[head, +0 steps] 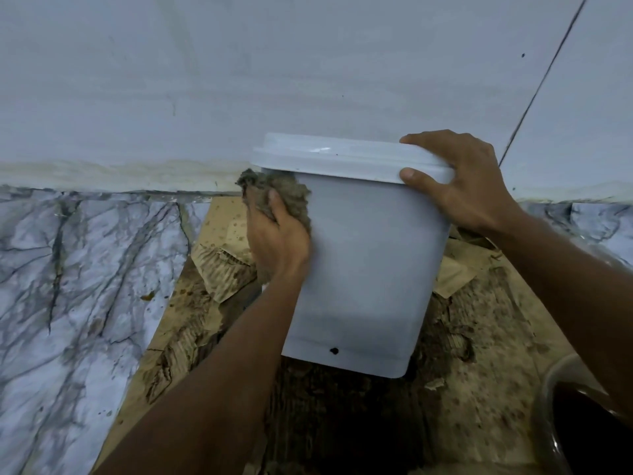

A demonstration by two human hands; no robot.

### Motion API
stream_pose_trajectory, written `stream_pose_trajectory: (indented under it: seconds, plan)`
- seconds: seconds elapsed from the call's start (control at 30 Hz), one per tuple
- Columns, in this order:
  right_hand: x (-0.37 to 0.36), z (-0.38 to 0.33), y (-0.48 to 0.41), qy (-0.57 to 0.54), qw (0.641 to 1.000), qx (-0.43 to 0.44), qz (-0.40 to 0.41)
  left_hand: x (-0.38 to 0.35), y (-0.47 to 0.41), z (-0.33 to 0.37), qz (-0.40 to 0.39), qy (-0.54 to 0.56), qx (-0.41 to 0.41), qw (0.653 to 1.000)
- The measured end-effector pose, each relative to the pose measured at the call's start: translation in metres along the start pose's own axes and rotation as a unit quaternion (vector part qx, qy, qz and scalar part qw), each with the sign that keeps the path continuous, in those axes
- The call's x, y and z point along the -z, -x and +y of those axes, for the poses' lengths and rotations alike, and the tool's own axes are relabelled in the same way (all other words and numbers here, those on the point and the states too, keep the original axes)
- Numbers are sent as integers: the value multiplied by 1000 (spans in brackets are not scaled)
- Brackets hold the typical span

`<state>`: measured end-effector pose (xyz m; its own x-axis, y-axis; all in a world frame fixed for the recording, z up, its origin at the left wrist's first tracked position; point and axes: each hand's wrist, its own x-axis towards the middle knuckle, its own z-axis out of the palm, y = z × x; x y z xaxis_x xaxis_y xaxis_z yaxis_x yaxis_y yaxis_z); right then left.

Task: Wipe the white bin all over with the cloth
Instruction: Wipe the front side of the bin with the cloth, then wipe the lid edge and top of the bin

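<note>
Two hands are on the white plastic bin (370,262), which I see standing on a sheet of stained, torn brown cardboard (479,389) close to the pale grey wall (239,80). The bin's flat white lid (342,156) is on.

My view shows the left hand (277,241) at the bin's left side, just under the lid's rim. Its fingers are curled round a bunched grey-brown cloth (274,190) and hold it against the white wall of the bin. A tuft of cloth sticks out above the knuckles and touches the underside of the rim.

The right hand (459,180) clamps the lid at its right-hand edge, with the thumb pressed on the front face of the rim and the fingers laid over the top. How far those fingers reach behind, I cannot tell.

Low on the bin's front face sits a small dark spot (334,351). Left of the cardboard lies white marble floor with dark veins (68,269). At the lower right corner a rounded translucent vessel with dark contents (582,423) is partly cut off by the frame, beneath the right forearm.
</note>
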<state>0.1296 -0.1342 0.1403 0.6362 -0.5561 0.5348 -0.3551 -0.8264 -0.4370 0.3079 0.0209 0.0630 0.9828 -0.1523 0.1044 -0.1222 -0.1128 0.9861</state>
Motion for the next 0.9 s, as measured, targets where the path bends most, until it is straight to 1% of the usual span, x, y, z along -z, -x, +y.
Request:
stream_pose_trajectory:
  seconds: [0.03,0.07,0.1,0.13,0.17,0.2,0.23,0.27,0.3,0.33,0.37,0.4,0.43,0.5,0.57,0.6,0.67,0.7,0.73,0.8,0.83,0.9]
  plan:
    - [1,-1,2,3,1000,3,0,1,-6,11,34,84,57,994]
    - [1,-2,4,5,1000,5,0,3,-12,22,63,162,93,980]
    - [2,-4,6,7,1000,8,1,7,-14,32,80,220,105,966]
    - [3,-6,8,9,1000,9,2,11,-16,40,80,253,98,959]
    - [3,-9,11,12,1000,8,1,15,-14,49,68,264,70,960]
    - [5,-12,13,11,1000,6,-2,18,-11,56,46,257,22,965]
    - [6,-15,14,9,1000,0,-6,19,-9,61,12,222,-45,974]
    - [8,-18,15,5,1000,-7,-10,20,-9,63,-36,145,-132,980]
    - [11,-21,15,4,1000,-14,-15,20,-9,63,-86,36,-230,969]
    - [13,-24,15,7,1000,-18,-20,20,-9,63,-131,-72,-336,930]
    - [16,-27,14,14,999,-19,-26,20,-8,63,-172,-155,-426,875]
    - [19,-29,14,22,999,-18,-31,20,-6,65,-214,-208,-488,820]
    - [21,-32,14,31,999,-16,-35,23,1,72,-252,-247,-519,778]
    - [24,-36,15,57,997,-13,-45,29,7,80,-320,-293,-540,721]
    - [23,-41,18,91,994,-7,-60,40,0,90,-366,-311,-534,696]
    - [22,-42,20,107,992,-4,-68,46,-8,93,-382,-318,-525,691]
    - [23,-45,25,127,988,1,-86,60,-29,99,-390,-319,-511,697]
    - [24,-46,27,128,987,-2,-97,67,-41,101,-384,-312,-501,710]
    - [26,-47,29,122,986,-7,-109,74,-53,102,-376,-304,-478,733]
    - [29,-50,33,104,986,-15,-126,88,-66,102,-378,-302,-409,774]
    - [30,-53,35,95,987,-18,-130,93,-68,102,-388,-302,-378,784]
    - [31,-58,40,80,987,-30,-140,99,-63,101,-400,-307,-364,783]
